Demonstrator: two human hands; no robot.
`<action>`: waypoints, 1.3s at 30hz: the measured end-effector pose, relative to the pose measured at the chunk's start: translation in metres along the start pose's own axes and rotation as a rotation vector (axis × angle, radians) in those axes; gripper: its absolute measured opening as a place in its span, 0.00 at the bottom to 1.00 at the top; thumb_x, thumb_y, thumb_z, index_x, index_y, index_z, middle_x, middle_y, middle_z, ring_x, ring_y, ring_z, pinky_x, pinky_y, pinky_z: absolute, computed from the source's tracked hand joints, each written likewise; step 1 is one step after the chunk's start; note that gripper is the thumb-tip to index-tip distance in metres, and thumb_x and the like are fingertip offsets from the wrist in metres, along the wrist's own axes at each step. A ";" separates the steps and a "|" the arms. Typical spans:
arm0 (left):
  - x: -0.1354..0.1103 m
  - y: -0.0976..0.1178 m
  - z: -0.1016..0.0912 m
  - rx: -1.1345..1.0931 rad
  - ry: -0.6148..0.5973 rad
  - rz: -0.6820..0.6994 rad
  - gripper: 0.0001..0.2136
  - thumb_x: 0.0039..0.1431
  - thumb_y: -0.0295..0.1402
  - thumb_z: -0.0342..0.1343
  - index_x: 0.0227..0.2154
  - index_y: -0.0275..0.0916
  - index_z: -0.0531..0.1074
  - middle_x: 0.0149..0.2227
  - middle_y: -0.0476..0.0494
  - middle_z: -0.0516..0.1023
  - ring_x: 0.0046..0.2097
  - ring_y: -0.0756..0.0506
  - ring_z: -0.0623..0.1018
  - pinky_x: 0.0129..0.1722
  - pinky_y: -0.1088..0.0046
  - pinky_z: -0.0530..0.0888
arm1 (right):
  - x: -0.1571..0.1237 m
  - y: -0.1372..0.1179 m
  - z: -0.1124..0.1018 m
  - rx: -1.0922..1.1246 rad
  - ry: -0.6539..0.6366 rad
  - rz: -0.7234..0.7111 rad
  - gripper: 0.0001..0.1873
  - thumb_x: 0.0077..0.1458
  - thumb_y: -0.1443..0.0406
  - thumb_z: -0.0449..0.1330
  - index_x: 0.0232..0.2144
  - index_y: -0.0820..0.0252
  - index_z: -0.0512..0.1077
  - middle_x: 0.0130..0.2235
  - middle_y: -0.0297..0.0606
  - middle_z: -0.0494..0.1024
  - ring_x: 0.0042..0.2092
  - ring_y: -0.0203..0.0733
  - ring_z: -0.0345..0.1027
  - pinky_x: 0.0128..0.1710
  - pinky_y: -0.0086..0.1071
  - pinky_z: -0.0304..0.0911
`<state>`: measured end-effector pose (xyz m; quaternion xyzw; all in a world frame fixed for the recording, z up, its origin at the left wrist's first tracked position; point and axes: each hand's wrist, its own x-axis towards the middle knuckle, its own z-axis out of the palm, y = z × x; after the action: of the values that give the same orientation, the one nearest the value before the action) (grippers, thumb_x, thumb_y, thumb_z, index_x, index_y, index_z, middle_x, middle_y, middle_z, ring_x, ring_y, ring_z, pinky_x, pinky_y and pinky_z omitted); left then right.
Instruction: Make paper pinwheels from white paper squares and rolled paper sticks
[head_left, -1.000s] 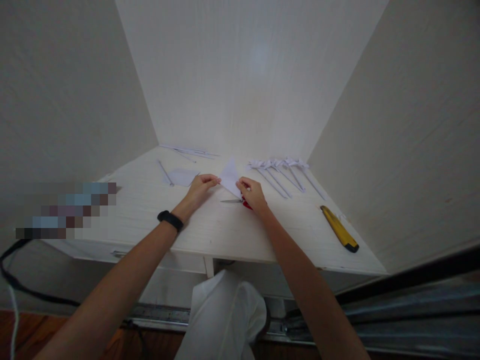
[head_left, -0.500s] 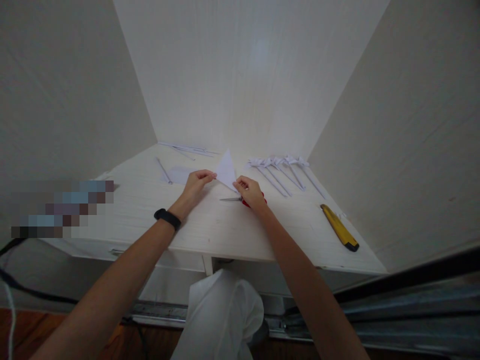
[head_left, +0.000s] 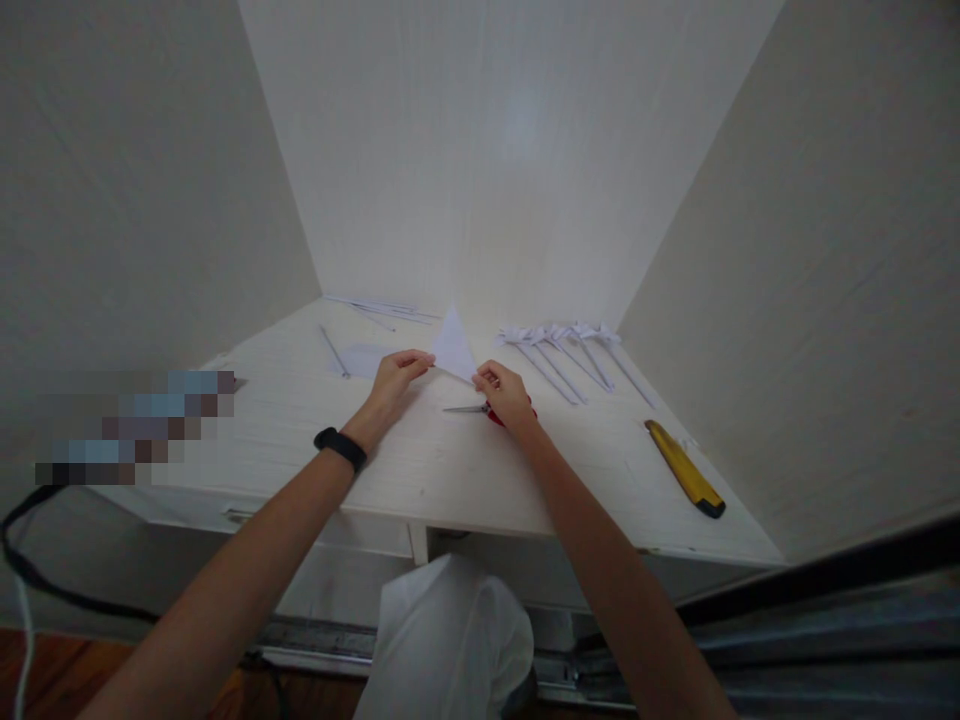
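Note:
A white paper triangle (head_left: 454, 346) stands tilted up off the pale wooden tabletop (head_left: 420, 470), point upward. My left hand (head_left: 396, 379) pinches its lower left corner. My right hand (head_left: 504, 392) pinches its lower right corner. Both hands have fingers closed on the paper. A black band sits on my left wrist. Red-handled scissors (head_left: 480, 409) lie on the table just under my right hand, blades pointing left.
A yellow utility knife (head_left: 685, 468) lies near the right wall. Several folded white paper sticks (head_left: 570, 345) lie at the back right. A flat paper sheet (head_left: 356, 359) and thin paper strips (head_left: 379, 306) lie at the back left. Walls close in three sides.
The paper triangle has been lifted from lying low on the table to standing more upright between my two hands. My hands have stayed in about the same place.

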<state>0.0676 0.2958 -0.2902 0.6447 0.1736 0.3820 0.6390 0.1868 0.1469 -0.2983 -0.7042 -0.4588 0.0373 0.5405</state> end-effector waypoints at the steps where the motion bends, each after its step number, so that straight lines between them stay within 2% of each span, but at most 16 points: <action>1: 0.000 0.000 0.000 -0.015 0.005 -0.008 0.07 0.39 0.35 0.64 0.21 0.36 0.76 0.24 0.47 0.75 0.30 0.49 0.70 0.35 0.71 0.65 | 0.000 0.001 0.000 0.002 -0.003 0.000 0.05 0.50 0.65 0.55 0.25 0.58 0.65 0.23 0.29 0.69 0.27 0.34 0.62 0.30 0.27 0.57; 8: 0.001 -0.003 0.000 -0.028 -0.011 -0.007 0.08 0.39 0.35 0.65 0.22 0.36 0.76 0.25 0.45 0.76 0.30 0.48 0.72 0.36 0.70 0.66 | 0.001 0.007 0.000 -0.006 0.017 0.009 0.05 0.51 0.65 0.54 0.24 0.57 0.63 0.23 0.29 0.68 0.25 0.34 0.61 0.28 0.27 0.57; 16: 0.003 -0.004 -0.001 -0.014 0.008 -0.014 0.08 0.39 0.36 0.64 0.21 0.37 0.77 0.25 0.45 0.77 0.31 0.48 0.73 0.37 0.69 0.66 | 0.002 0.010 0.003 -0.030 0.025 -0.037 0.03 0.51 0.65 0.55 0.30 0.58 0.68 0.29 0.33 0.73 0.32 0.37 0.66 0.34 0.30 0.62; 20: 0.002 -0.003 0.001 0.002 -0.023 -0.027 0.06 0.38 0.34 0.64 0.20 0.37 0.77 0.25 0.44 0.77 0.30 0.47 0.72 0.36 0.70 0.66 | 0.002 0.008 0.003 -0.057 0.035 -0.063 0.04 0.50 0.65 0.56 0.32 0.58 0.68 0.32 0.34 0.74 0.33 0.38 0.67 0.36 0.32 0.62; 22: 0.001 -0.004 0.002 0.007 -0.038 -0.032 0.06 0.38 0.34 0.64 0.20 0.37 0.78 0.25 0.43 0.78 0.30 0.47 0.72 0.35 0.70 0.66 | 0.002 0.009 0.003 -0.065 0.037 -0.074 0.09 0.49 0.66 0.57 0.36 0.58 0.67 0.33 0.35 0.73 0.33 0.38 0.66 0.37 0.32 0.62; 26: 0.001 -0.006 0.001 -0.002 -0.032 -0.028 0.08 0.39 0.36 0.64 0.21 0.37 0.77 0.26 0.43 0.78 0.31 0.47 0.72 0.36 0.70 0.66 | 0.000 0.012 0.004 -0.105 0.016 -0.102 0.24 0.47 0.67 0.60 0.48 0.58 0.61 0.38 0.36 0.72 0.33 0.37 0.65 0.37 0.33 0.62; 28: 0.002 -0.007 0.001 -0.002 -0.026 -0.024 0.08 0.40 0.37 0.64 0.21 0.37 0.77 0.27 0.43 0.78 0.32 0.47 0.73 0.37 0.69 0.66 | -0.001 0.012 0.004 -0.146 0.009 -0.107 0.28 0.48 0.67 0.61 0.51 0.58 0.59 0.40 0.37 0.72 0.33 0.37 0.65 0.38 0.33 0.62; 33: 0.004 -0.011 -0.001 0.007 -0.022 -0.029 0.10 0.40 0.39 0.64 0.22 0.36 0.78 0.27 0.42 0.78 0.33 0.46 0.74 0.39 0.68 0.66 | -0.003 0.008 0.002 -0.249 0.000 -0.146 0.21 0.53 0.66 0.57 0.51 0.60 0.62 0.39 0.40 0.74 0.38 0.41 0.67 0.41 0.35 0.62; 39: 0.002 -0.007 0.001 0.022 -0.036 -0.047 0.10 0.41 0.39 0.64 0.24 0.37 0.78 0.29 0.41 0.79 0.35 0.45 0.75 0.39 0.69 0.67 | -0.004 0.002 0.001 -0.336 -0.007 -0.129 0.19 0.60 0.62 0.51 0.52 0.61 0.64 0.46 0.47 0.76 0.44 0.45 0.70 0.45 0.37 0.62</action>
<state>0.0715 0.2979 -0.2964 0.6540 0.1814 0.3534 0.6438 0.1852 0.1445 -0.3023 -0.7536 -0.5047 -0.0724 0.4149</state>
